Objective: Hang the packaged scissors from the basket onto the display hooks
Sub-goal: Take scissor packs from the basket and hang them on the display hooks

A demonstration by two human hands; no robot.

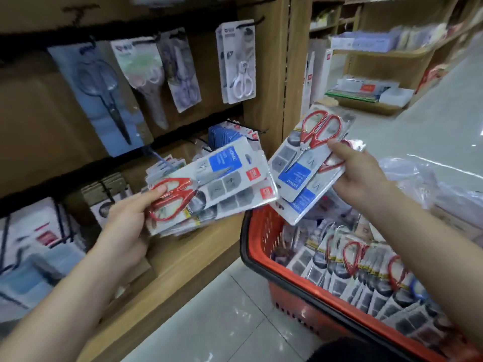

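Observation:
My left hand [128,220] grips a stack of packaged red-handled scissors [217,184], thumb on the top pack's handles, in front of the lower display row. My right hand [358,176] holds two or three more red-handled scissor packs [303,163] just above the rim of the red basket [258,231]. The two bundles nearly touch at their edges. The basket is at lower right and holds several more packs [366,270] standing in rows. A black display hook [243,126] juts out behind the left stack, with packs hanging on it.
The upper hooks carry other packaged scissors: a black pair [104,97], a pastel pair [146,74] and a white pair [240,64]. Wooden shelving [379,64] with stationery stands at the back right. A clear plastic bag [407,178] lies behind the basket. Tiled floor lies below.

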